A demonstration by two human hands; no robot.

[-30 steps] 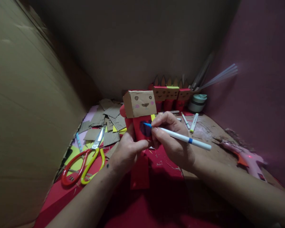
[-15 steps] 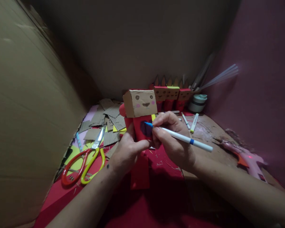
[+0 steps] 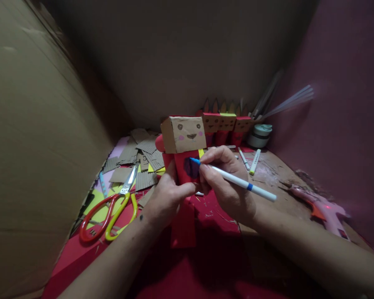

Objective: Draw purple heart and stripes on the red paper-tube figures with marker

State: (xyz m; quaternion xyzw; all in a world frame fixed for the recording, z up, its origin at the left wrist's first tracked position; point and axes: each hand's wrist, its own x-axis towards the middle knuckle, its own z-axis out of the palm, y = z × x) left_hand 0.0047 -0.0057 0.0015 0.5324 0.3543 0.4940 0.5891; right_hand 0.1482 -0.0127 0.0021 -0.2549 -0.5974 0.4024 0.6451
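Observation:
My left hand [image 3: 170, 193] is closed around the red body of a cardboard figure [image 3: 189, 135], which stands upright with its boxy tan head facing me. The head has drawn eyes, a dark nose and pink cheeks. Between the thumb and fingers of my right hand [image 3: 222, 176] is a white felt-tip marker [image 3: 239, 181] with a blue tip and a blue band. Its tip touches, or nearly touches, a dark blue patch [image 3: 191, 167] on the figure's red front. A red strip [image 3: 183, 228] shows below my left hand.
Scissors [image 3: 109, 216] with red and yellow handles lie left, beside cardboard scraps [image 3: 146, 145]. Several similar figures [image 3: 227, 123] stand behind. Two more markers [image 3: 254, 161], a lidded green container [image 3: 259, 135] and a pink glue gun [image 3: 322, 203] are on the right. Cardboard walls [image 3: 25, 145] enclose the space.
The marker's back end has dipped slightly and moved a little left, while its tip stays at the dark patch. My left hand keeps its hold on the figure.

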